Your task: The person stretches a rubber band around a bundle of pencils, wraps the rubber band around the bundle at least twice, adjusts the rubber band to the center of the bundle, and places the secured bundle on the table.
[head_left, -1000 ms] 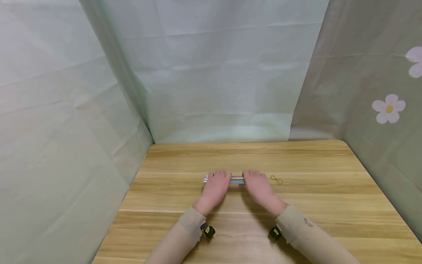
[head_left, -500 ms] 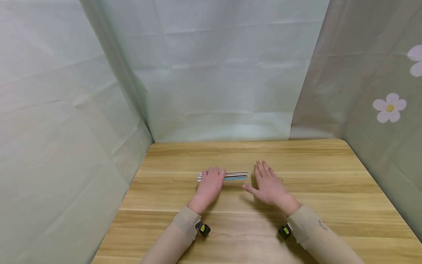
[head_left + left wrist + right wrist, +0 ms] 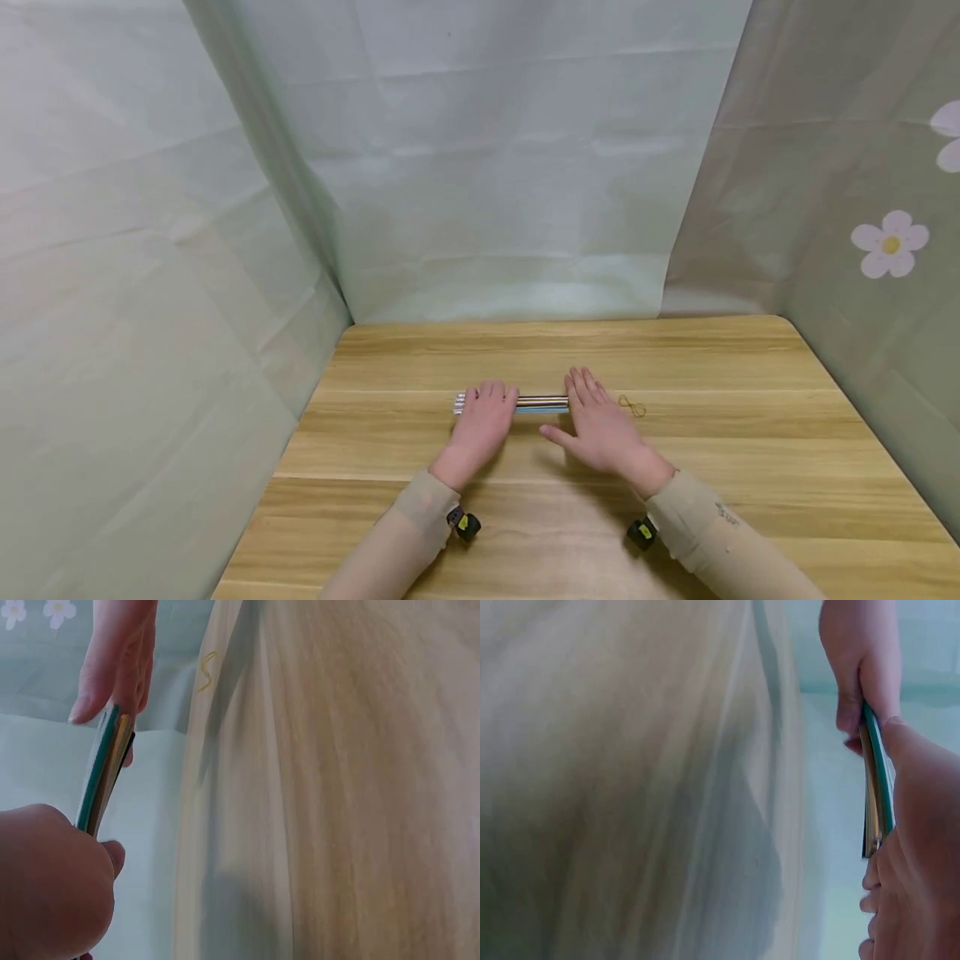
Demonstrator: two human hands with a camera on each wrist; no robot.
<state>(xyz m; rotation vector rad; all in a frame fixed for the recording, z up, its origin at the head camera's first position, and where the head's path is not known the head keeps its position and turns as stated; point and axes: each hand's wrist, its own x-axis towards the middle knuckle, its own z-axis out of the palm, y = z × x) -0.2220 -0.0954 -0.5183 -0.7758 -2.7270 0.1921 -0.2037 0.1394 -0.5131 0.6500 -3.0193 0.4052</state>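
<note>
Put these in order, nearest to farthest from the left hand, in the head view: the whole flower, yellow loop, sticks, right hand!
1. Sticks: gripped in the left hand.
2. Right hand: at the sticks' right end.
3. Yellow loop: just right of the right hand.
4. Whole flower: high up, far right.

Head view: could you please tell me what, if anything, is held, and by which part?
The left hand grips the bundle of slender multicoloured sticks near its silvery end; the right hand, fingers straight, is at the other end.
</note>
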